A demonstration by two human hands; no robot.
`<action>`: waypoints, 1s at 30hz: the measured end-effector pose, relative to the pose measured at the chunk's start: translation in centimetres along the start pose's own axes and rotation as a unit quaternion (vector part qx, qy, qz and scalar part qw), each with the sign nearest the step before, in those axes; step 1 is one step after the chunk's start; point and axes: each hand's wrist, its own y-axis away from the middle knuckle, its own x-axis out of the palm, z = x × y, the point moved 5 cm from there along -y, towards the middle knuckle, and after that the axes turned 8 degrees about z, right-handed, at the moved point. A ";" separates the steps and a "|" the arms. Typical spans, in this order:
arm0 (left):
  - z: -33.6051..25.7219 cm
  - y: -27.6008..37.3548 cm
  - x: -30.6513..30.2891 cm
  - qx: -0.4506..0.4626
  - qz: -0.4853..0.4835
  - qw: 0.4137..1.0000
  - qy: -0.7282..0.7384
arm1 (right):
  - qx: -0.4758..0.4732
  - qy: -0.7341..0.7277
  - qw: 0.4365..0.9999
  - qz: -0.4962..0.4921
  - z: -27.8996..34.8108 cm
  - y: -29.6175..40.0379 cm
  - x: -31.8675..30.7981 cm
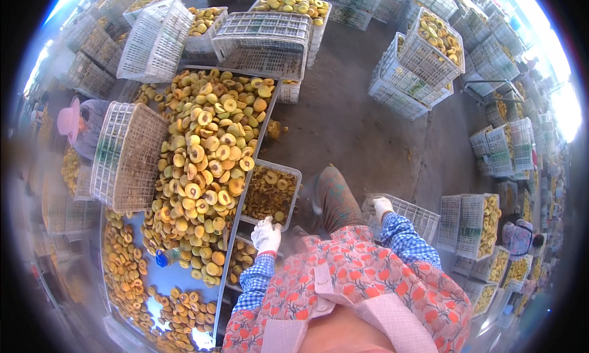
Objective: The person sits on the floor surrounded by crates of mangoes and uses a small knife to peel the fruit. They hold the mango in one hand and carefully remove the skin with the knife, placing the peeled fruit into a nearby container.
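My left hand [267, 236], in a white knit glove, is at the near rim of a low plastic crate [294, 201] holding fruit halves and brown scraps; whether its fingers grip the rim is unclear. On my other side, my right hand [382, 206], also gloved, grasps the top edge of a white slatted plastic crate [416, 214] beside my leg. To the left, a metal-edged table [172, 274] bears a large heap of halved yellow peaches [207, 146]. Near the heap's lower end lies a clear bottle with a blue cap [166, 257].
An upturned crate [131, 157] stands on the table's far side, near a person in a pink hat [71, 120]. Another tipped crate [264, 45] sits at the table's head. Stacked crates of fruit [414, 72] stand on the concrete floor [345, 114]. More stacks [469, 224] line the right.
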 end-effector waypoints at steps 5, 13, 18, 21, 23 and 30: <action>-3.1 -6.2 -1.2 0.012 0.045 0.993 0.105 | 0.026 -0.066 0.993 0.092 1.6 -5.6 0.4; -8.7 -21.8 1.5 -0.162 0.156 0.758 0.612 | 0.091 -0.163 0.963 0.195 15.8 -15.5 6.4; -16.0 -31.1 -1.5 -0.083 0.110 0.901 0.411 | 0.036 -0.042 0.982 0.181 31.3 -14.5 9.2; -27.5 -34.0 -9.7 -0.016 0.101 0.908 0.406 | 0.003 -0.065 0.991 0.118 36.2 -17.8 5.7; -30.0 -36.5 -10.7 -0.004 0.090 0.903 0.419 | -0.040 -0.065 0.996 0.044 39.7 -19.6 2.4; -37.7 -41.3 -14.0 0.043 0.093 0.970 0.219 | -0.088 -0.306 0.947 0.043 44.5 -25.9 -7.7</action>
